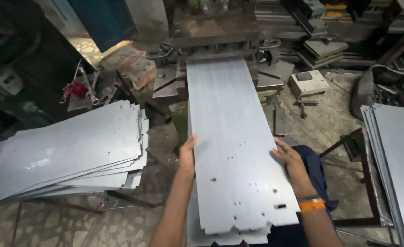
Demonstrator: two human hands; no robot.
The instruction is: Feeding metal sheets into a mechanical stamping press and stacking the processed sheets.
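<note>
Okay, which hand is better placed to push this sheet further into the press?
Neither clearly, but probably the right hand: its palm lies flat on top of the sheet, so it could press and slide it toward the press. The left hand only grips the sheet's side edge, steadying it.
</note>
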